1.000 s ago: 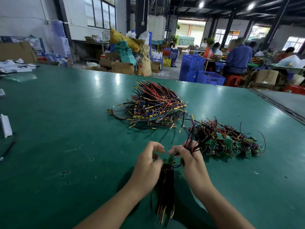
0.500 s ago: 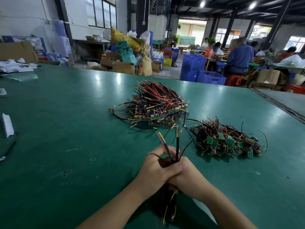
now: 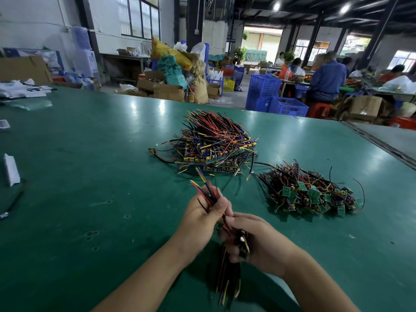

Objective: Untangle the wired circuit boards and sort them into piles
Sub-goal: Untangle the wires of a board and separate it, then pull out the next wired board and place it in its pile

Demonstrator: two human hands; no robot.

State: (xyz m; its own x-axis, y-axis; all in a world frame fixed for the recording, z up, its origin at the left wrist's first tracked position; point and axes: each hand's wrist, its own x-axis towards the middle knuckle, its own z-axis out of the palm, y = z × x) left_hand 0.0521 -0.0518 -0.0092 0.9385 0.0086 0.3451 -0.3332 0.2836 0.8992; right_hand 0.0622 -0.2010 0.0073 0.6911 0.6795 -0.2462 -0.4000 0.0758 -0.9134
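Head view: two hands are working low over a green surface (image 3: 90,165). The left hand (image 3: 202,218) is gripping the upper part of a wire bundle (image 3: 206,190), whose coloured ends are fanning upward. The right hand (image 3: 256,242) is curling round the bundle's lower part. A large pile (image 3: 216,145) of wired boards is lying beyond the hands. A small pile (image 3: 308,192) is sitting near it, to its right.

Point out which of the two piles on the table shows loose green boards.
The smaller pile on the right; the bigger pile farther back shows stacked blue-and-yellow boards instead.
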